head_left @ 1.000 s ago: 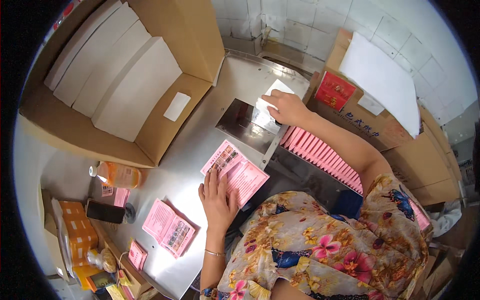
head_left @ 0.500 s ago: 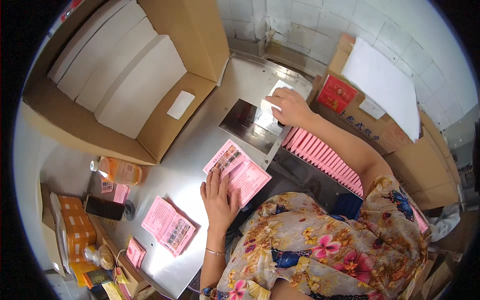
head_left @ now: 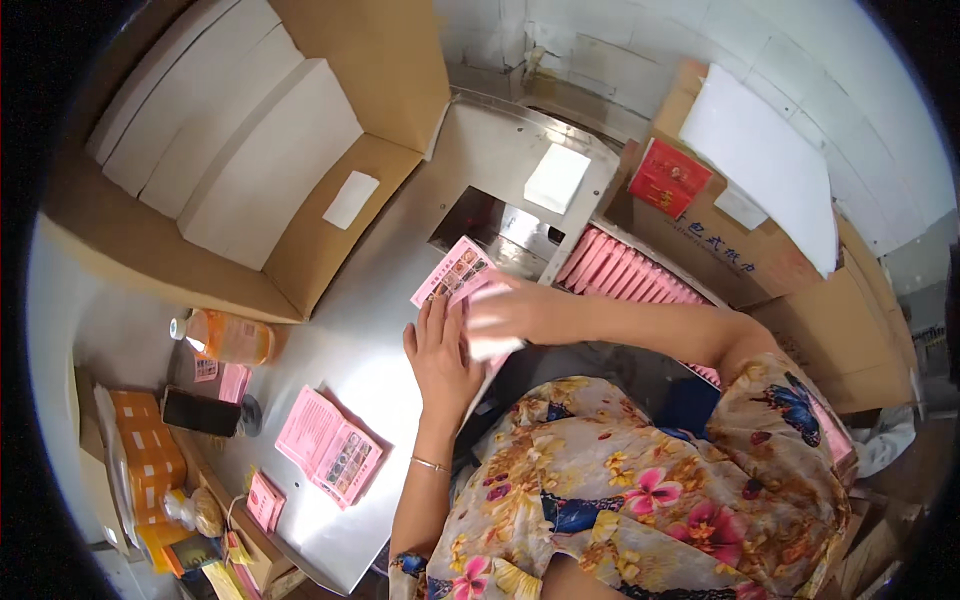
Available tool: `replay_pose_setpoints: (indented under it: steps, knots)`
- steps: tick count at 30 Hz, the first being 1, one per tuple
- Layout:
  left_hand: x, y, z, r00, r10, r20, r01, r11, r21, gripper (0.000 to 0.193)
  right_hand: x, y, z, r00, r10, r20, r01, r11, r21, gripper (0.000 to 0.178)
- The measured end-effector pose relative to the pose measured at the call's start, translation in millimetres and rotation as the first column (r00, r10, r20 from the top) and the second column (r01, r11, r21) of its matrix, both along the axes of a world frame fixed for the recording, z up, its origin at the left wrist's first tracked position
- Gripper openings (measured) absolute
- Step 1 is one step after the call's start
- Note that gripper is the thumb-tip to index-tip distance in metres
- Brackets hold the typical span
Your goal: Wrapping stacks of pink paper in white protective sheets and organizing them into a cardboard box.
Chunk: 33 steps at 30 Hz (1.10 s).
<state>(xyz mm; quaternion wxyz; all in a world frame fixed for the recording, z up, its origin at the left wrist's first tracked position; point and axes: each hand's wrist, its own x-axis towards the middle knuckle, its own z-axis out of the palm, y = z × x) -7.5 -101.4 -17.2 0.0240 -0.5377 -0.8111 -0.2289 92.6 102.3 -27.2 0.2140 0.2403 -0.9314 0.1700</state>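
Note:
Flat on the pink printed wrapper (head_left: 457, 268), my left hand (head_left: 442, 365) has its fingers stretched out at the wrapper's near-left side. My right hand (head_left: 525, 308) is over the same wrapper, smeared by motion, and grips a white folded paper tissue (head_left: 490, 330). Its fingertips are blurred and hide much of the wrapper. Beyond them a stack of white folded tissues (head_left: 557, 178) sits on the metal table (head_left: 390, 290), beside a dark recessed plate (head_left: 480, 222). More pink wrappers (head_left: 330, 447) lie left of my left hand, partly spread.
A large cardboard box (head_left: 390, 70) holding stacked white tissues stands at the far left. An orange bottle (head_left: 235, 337), a phone (head_left: 200, 412) and a small pink bundle (head_left: 265, 500) are at the left. A row of pink packets (head_left: 630, 268) stands at the right by cardboard boxes (head_left: 740, 240).
My right hand has moved from the white stack back toward my left hand, bringing a white tissue over the pink wrapper. My left hand stays on the wrapper. The view has shifted slightly.

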Motion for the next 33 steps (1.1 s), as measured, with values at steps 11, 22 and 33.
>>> replay_pose_setpoints:
  steps: [11,22,33]
  knots:
    - [13.5,-43.5,28.6,0.996,0.088,0.03,-0.093,0.969,0.227,0.064,-71.0,7.3,-16.9,0.968,-0.216,0.125,0.216,0.976,0.012,0.011]
    - [-20.0,-211.3,31.4,0.802,0.589,-0.105,-0.585,0.808,0.069,0.009,-0.9,57.0,33.8,0.814,-0.498,0.298,0.442,0.865,0.239,0.021]
    - [9.6,-27.1,6.5,0.995,0.062,0.075,-0.067,0.996,0.058,0.01,9.2,105.8,31.6,0.745,-0.667,-0.025,0.667,0.744,0.027,0.029]
